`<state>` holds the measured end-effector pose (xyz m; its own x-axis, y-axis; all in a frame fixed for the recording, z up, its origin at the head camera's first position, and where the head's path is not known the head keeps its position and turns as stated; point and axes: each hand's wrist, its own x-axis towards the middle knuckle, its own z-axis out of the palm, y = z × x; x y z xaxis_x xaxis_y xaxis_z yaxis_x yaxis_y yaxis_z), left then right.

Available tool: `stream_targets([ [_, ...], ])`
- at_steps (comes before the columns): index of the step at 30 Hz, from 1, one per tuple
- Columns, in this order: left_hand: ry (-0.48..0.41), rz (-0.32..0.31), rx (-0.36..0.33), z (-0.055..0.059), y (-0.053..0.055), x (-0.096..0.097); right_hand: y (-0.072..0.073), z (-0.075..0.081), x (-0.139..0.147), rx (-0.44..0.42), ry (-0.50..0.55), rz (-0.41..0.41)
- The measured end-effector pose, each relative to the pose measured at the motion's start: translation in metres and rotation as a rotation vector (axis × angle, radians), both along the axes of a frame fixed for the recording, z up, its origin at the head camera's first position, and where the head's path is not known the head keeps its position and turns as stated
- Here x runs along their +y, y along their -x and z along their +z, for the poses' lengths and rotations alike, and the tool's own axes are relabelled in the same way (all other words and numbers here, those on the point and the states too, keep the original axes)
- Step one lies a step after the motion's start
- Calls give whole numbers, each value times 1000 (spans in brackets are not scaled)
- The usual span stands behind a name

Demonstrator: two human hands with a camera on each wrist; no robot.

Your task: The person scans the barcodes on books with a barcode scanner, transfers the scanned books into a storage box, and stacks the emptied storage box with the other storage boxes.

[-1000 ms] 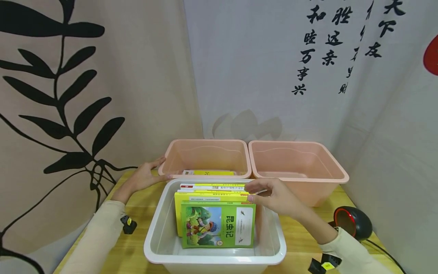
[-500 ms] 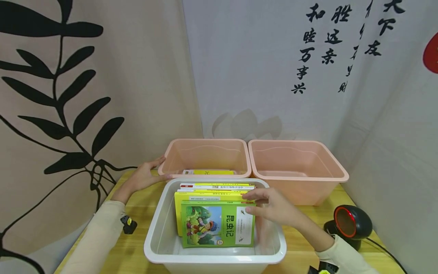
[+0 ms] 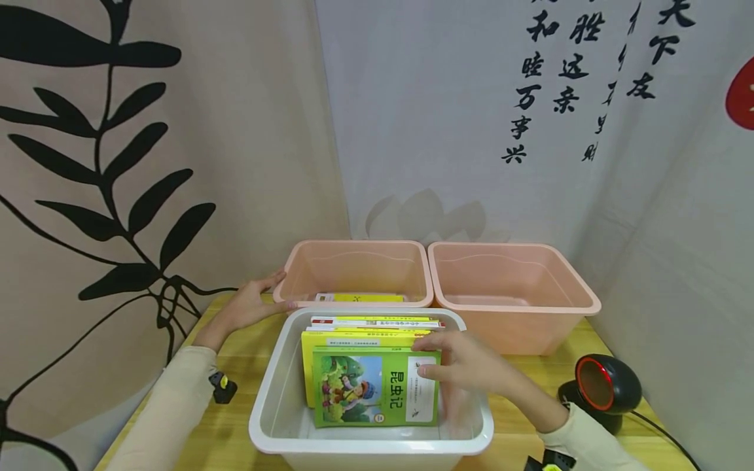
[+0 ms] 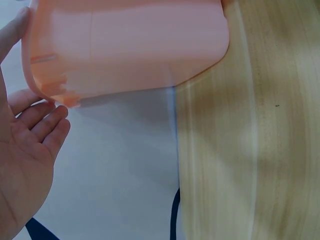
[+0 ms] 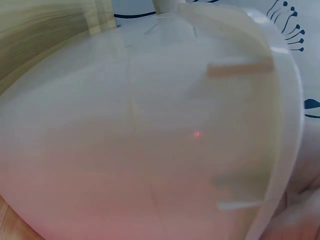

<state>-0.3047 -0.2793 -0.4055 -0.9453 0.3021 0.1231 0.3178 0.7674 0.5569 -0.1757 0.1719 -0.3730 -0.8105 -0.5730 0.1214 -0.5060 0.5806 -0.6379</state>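
A white bin point(image 3: 265, 425) stands in front, with several yellow-spined books point(image 3: 365, 337) upright inside. Foremost among them is a green book point(image 3: 406, 415) with a picture on its cover. My right hand point(image 3: 471, 363) is at that book's upper right corner, thumb over the front cover and index finger at the top edge. In the right wrist view the bin's wall hides most of this hand. My left hand point(image 3: 244, 307) holds the left end of a pink bin point(image 3: 353, 252), thumb and curled fingers at its rim; in the left wrist view the fingertips point(image 4: 62, 111) reach under the rim.
A yellow book point(image 3: 365, 297) lies in the left pink bin. Beside it stands another pink bin point(image 3: 506, 314). A black round device with a red ring point(image 3: 607, 386) and a cable sits on the wooden table point(image 3: 512, 425) at the right. Curtains hang behind.
My right hand has moved down and toward me, from the rear books' right end to the green book's corner. My left hand stays at the pink bin.
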Motion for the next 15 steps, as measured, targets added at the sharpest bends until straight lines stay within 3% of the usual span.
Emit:
stream_targets([
  [15, -15, 3, -2, -1, -1, 0, -5, 1, -9, -8, -64, -43],
])
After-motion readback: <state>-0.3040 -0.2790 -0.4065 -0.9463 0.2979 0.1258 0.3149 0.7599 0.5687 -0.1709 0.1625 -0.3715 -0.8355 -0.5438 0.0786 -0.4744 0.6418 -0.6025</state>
